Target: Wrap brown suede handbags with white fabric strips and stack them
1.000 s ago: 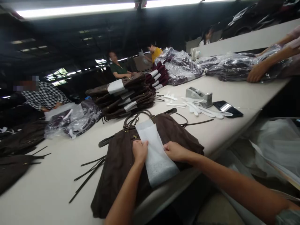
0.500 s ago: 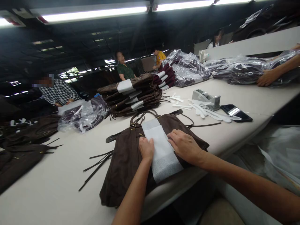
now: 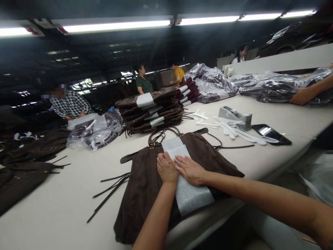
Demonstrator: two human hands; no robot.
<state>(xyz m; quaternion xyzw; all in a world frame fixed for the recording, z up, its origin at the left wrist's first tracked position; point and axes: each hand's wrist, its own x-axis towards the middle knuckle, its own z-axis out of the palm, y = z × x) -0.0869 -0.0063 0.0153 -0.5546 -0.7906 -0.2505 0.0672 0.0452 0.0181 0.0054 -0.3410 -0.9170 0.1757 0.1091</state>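
A dark brown handbag (image 3: 149, 194) lies flat in front of me, its handles pointing away. A white foam wrap (image 3: 192, 196) runs around its middle, with one layer overlapping another near the top. My right hand (image 3: 191, 170) rests flat on the wrap, fingers stretched toward the left. Beside it, my left hand (image 3: 167, 168) presses on the wrap's left edge with fingers lightly bent; no object shows in it. The two hands nearly touch. Thin dark straps (image 3: 110, 191) trail from the bag's left side.
Behind the bag are a stack of wrapped brown bags (image 3: 153, 111) and plastic-covered bags (image 3: 96, 130). To the right are a tape dispenser (image 3: 235, 116), white strips (image 3: 229, 129) and a phone (image 3: 272, 133). A co-worker's hand (image 3: 303, 95) touches bagged goods. Other people stand beyond the table.
My right hand has moved left from the wrap's right edge and flattened onto its middle. My left hand has turned and laid its fingers down on the wrap. The view has shifted slightly.
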